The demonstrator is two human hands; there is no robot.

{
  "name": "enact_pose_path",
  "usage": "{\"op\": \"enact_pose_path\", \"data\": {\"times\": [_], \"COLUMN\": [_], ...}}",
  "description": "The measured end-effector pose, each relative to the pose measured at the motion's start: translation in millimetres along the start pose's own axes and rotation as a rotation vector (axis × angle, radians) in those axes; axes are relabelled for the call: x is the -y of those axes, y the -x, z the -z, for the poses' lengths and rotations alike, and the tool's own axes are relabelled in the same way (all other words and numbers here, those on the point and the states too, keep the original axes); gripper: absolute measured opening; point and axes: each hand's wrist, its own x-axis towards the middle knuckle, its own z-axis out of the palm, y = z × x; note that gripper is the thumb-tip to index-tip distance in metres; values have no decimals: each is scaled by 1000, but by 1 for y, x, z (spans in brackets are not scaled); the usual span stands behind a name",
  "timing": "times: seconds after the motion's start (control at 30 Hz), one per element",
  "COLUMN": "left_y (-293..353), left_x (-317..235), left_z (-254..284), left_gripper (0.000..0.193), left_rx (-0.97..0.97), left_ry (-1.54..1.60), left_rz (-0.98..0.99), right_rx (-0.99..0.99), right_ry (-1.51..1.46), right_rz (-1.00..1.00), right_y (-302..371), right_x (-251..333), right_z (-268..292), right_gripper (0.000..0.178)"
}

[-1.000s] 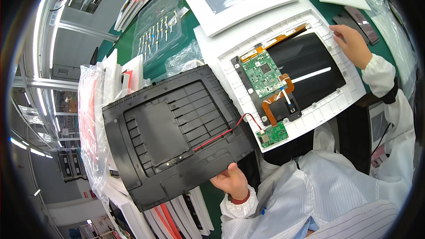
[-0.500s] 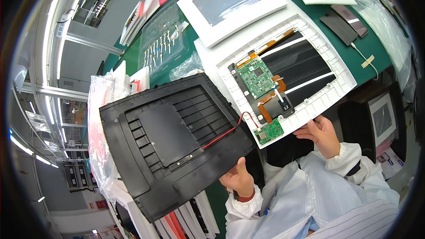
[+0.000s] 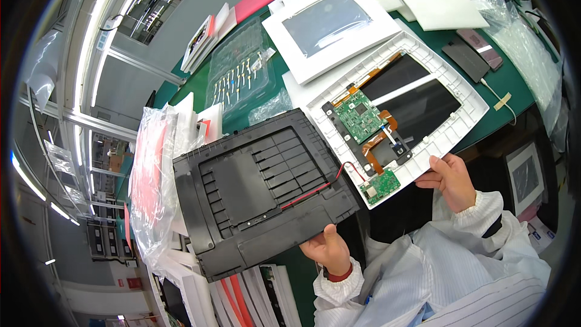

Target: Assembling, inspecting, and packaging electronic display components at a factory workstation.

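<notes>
My left hand (image 3: 327, 250) grips the near edge of a black plastic back cover (image 3: 254, 239), thumb on top, fingers underneath. The cover lies inner side up, with ribs and a flat raised panel. On the right, my right hand (image 3: 449, 183) pinches the near edge of a white display frame (image 3: 417, 168). Inside the frame sit a dark screen panel (image 3: 428, 112), a green circuit board (image 3: 361, 113), orange ribbon cables (image 3: 370, 158) and a smaller green board (image 3: 381, 185). A red and black wire (image 3: 308, 195) links the cover to the smaller board.
Behind lies another white framed screen (image 3: 327, 24) on foam sheets. A clear tray (image 3: 239, 79) of small connectors stands at the far left. A black box-shaped device and a phone (image 3: 479, 48) lie on the green table. Bagged foam (image 3: 154, 175) and upright panels flank the cover.
The black cover has swung right and its near side has tipped, drawing closer to the white frame. Both hands keep their holds; the white frame has shifted slightly right and down.
</notes>
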Motion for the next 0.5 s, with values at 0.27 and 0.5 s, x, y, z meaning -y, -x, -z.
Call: {"op": "enact_pose_path", "data": {"times": [0.27,0.5], "left_y": [-2,-2], "left_x": [11,1], "left_z": [4,16], "left_gripper": [54,50], "left_rx": [12,-13], "left_ry": [11,-140], "left_rz": [101,191], "right_rx": [-60,54], "right_ry": [-123,148], "right_rz": [-79,-277], "right_y": [2,-3], "right_x": [-12,-1], "right_z": [-5,13], "right_gripper": [29,38]}}
